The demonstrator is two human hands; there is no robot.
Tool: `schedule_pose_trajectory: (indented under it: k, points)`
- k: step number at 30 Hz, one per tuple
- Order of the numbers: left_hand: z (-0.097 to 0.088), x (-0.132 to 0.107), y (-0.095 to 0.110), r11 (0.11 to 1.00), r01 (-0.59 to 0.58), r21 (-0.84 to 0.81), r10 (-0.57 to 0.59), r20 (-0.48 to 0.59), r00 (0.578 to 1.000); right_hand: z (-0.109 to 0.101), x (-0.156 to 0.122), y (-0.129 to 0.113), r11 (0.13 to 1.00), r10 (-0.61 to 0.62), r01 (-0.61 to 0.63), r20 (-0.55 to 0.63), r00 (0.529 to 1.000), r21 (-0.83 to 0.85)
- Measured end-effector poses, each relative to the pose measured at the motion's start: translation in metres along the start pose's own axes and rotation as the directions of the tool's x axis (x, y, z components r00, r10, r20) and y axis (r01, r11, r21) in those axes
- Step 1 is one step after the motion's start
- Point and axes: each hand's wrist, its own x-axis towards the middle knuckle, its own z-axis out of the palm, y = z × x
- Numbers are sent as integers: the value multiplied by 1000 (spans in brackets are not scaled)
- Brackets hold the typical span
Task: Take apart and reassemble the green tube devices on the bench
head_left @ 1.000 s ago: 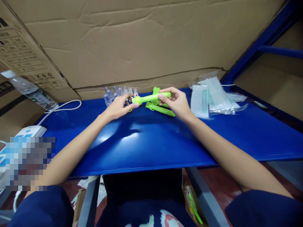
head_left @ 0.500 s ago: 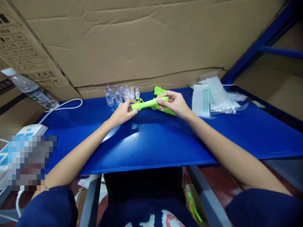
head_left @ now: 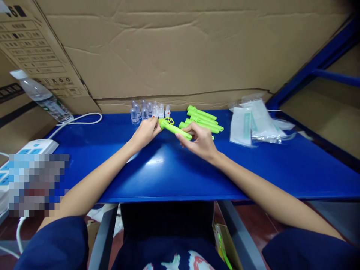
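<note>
Lime-green plastic, probably slick, the tube (head_left: 176,131) slants over the blue table (head_left: 168,178) and might slip if the right hand (head_left: 201,141), pinching its nearer end between thumb and fingers, loosened. Farther back, the left hand (head_left: 146,132) bends palm-down, fingers gathered at the other end, their grip hidden; a knock could topple the clear caps (head_left: 135,117) behind.

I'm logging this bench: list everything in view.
Held tube: one, lime, centre
Other tubes: several, lime, behind held tube
Caps: several, clear, back centre
Tips: several, whitish, beside caps
Ring: one, yellow, beside held tube
Packets: several, whitish, right
Bottle: one, clear, far left
Power strip: one, white, left
Cables: several, white, left
Table: one, blue, centre
Cardboard: several, brown, behind table
Sleeves: two, navy, bottom
Left hand: one, bare, holding tube
Right hand: one, bare, holding tube
</note>
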Motion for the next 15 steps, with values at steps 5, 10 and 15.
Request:
schedule_pose_trajectory:
  k: [5,10,15]
  points:
    - [-8,-2,-11,989,134,-58,-137,-47,990,0,-1,-5,999,-19,20,26,999,-50]
    - [-17,-2,-8,985,124,-118,-132,-57,990,-21,14,3,998,20,-22,33,999,60]
    - [-25,-4,10,958,-63,-280,42,-82,996,-61,41,32,964,98,-126,129,987,233]
